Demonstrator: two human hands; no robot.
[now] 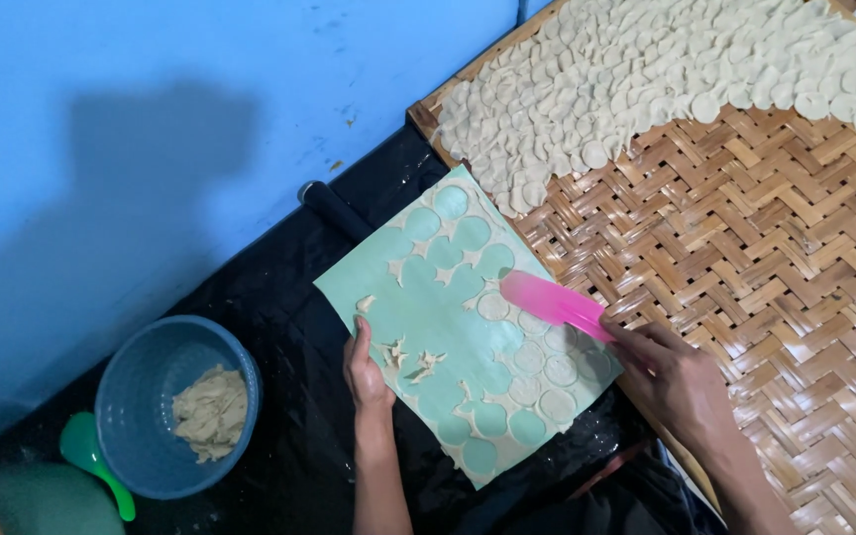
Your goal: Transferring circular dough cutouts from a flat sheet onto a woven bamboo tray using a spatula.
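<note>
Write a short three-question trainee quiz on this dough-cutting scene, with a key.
1. True or false: the right hand holds a pink scraper over the green board.
2. Where do the finished dough rounds lie? A) in the blue bowl B) on the woven bamboo tray C) on the black sheet
3. Fill in: the left hand rests on the board's ____ edge as pictured.

Key: 1 true. 2 B. 3 left; the blue bowl holds only a lump of dough scraps.
</note>
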